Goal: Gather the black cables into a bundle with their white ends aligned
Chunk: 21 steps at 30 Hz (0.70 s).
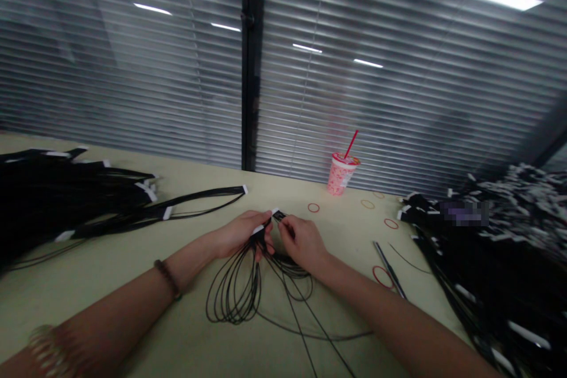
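Thin black cables (234,292) with white connectors at their ends hang in loops between my two hands, over the middle of the table. My left hand (248,230) is closed around the bundle just behind a white connector (258,229). Another white connector (275,211) sits at the top, between the hands. With bent fingers my right hand (303,239) pinches the cables beside that upper connector. Several strands trail from the bundle toward the table's near edge. The fingertips partly hide where the cables meet the connectors.
On the left lies a large pile of black cables (66,201) with white connectors. A bigger heap (496,266) covers the right side. A pink cup (341,174) with a straw stands at the back. Rubber bands (313,208) and a slim dark pen-like tool (390,269) lie right of my hands.
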Each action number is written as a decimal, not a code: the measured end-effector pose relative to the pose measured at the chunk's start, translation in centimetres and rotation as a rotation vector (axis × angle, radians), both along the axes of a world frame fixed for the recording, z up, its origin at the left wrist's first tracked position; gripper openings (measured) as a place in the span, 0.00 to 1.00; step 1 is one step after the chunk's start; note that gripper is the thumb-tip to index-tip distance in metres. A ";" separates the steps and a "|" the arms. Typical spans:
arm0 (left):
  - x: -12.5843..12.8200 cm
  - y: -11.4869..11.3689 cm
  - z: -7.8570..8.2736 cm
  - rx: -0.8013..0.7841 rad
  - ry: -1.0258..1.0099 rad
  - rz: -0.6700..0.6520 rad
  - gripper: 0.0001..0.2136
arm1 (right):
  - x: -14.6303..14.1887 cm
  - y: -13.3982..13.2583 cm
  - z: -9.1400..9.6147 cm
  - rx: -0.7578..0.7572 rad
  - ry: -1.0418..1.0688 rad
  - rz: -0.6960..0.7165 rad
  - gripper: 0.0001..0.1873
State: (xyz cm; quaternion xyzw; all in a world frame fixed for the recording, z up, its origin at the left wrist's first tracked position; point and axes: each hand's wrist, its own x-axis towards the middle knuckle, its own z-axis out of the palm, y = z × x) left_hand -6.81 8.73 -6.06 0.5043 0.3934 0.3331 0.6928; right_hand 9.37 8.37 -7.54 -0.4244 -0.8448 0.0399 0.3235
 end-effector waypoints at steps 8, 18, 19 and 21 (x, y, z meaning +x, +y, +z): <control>0.2 -0.1 0.2 0.031 0.007 -0.001 0.16 | 0.0 0.1 -0.1 0.000 -0.013 -0.001 0.10; 0.1 0.0 -0.1 0.029 -0.004 -0.010 0.15 | 0.0 0.2 -0.1 -0.023 0.017 0.030 0.10; 0.1 0.0 -0.1 0.029 -0.006 -0.012 0.15 | 0.0 0.2 -0.1 -0.026 0.023 0.031 0.10; 0.1 0.0 -0.1 0.035 -0.002 -0.019 0.15 | 0.0 0.1 -0.1 -0.036 0.028 0.029 0.10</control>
